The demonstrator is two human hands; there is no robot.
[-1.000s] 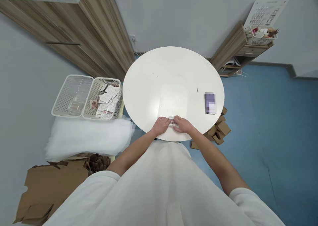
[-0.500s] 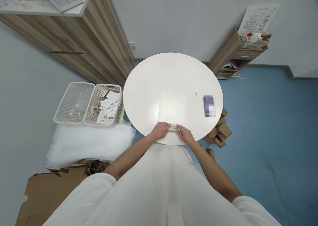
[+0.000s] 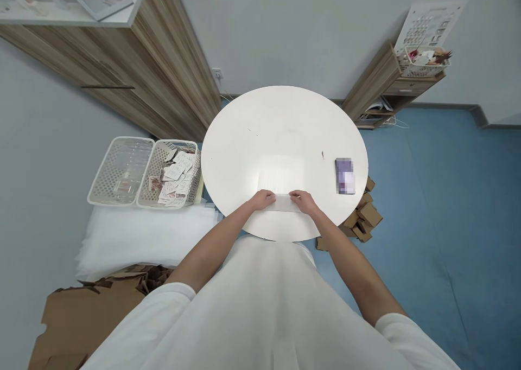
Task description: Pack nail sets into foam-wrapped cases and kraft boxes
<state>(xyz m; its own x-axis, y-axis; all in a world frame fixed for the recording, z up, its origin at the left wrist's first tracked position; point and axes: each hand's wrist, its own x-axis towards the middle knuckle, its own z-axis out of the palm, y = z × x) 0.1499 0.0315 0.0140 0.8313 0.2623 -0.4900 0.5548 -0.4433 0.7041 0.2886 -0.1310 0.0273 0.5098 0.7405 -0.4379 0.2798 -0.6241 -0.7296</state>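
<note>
A translucent sheet is pinched on the tabletop by left hand and right hand, the clear packet exposed moments ago now seemingly covered.

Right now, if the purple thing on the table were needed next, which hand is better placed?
Probably the right hand: it is nearer the purple thing, lying on that side of the white table. The left hand is farther across; both touch the translucent sheet.
</note>
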